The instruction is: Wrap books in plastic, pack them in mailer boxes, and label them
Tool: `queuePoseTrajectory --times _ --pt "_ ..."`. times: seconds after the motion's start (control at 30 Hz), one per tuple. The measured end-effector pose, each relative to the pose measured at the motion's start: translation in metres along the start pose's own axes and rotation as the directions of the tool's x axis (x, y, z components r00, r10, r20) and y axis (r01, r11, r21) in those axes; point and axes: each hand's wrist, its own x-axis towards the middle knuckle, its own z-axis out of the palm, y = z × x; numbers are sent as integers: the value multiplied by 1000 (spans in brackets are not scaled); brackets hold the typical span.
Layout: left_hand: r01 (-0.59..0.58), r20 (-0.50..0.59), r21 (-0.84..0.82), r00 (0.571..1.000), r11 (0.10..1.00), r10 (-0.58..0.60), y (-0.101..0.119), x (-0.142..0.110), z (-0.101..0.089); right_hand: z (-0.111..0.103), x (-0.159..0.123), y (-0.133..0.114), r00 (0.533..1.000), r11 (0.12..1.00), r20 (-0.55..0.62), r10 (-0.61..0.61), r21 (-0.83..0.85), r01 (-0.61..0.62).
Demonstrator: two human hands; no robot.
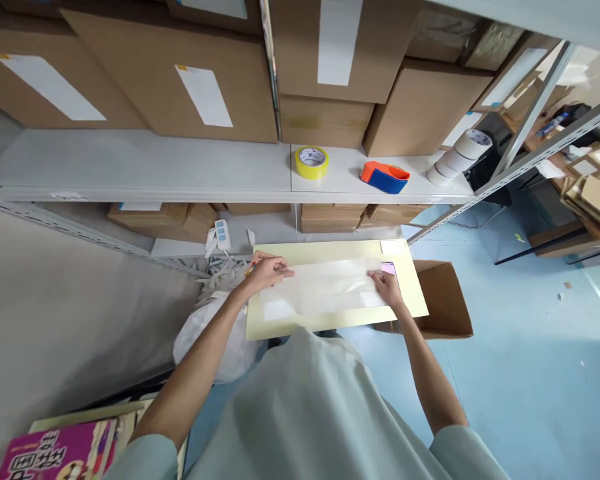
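Clear plastic sleeve (pixel 325 287) flat on pale yellow board (pixel 410 293), pinched at both ends: left hand (pixel 270 272), right hand (pixel 386 287), each grip closed on it. Open carton (pixel 445 300) beneath; yellow tape (pixel 311 162) and tape dispenser (pixel 384 177) on shelf (pixel 130 167) beyond.

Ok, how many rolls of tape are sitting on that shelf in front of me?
5 that I can make out: one yellow roll at the shelf's middle, and a leaning stack of about four white rolls at its right end. The orange and blue dispenser between them may hold another, hidden.
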Motion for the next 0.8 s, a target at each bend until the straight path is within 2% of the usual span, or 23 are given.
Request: queuePoseTrajectory --times 0.1,0.2,0.33,0.43,0.5,0.63,0.8 --pt "104 23 -83 995 991 -102 4 13 27 -15 10 29 999 999 10 48 14 -49" --pt "214 20 -169 977 962 -213 -2 19 44 -24 23 55 998 998 11 67 14 -67" --pt "423 2 -296 897 856 -442 -25 12 59 -31 41 84 990 990 39 133 31 -134" --pt "441 -12 -453 866 775 -500 -47 5 82 -29 52 106 984 984 47 173 37 -175" --pt "406 -103 -512 846 757 -524 -61 4 103 -26 57 120 982 982 50 184 29 -186" --pt "417 -336 -475 727 775 -598 -84 15 146 -17 61 145 974 974 33 223 -48 -222" --pt "531 -450 -373 614 761 -649 -107 32 184 -6 58 171 973 948 -22 232 -221 -231"
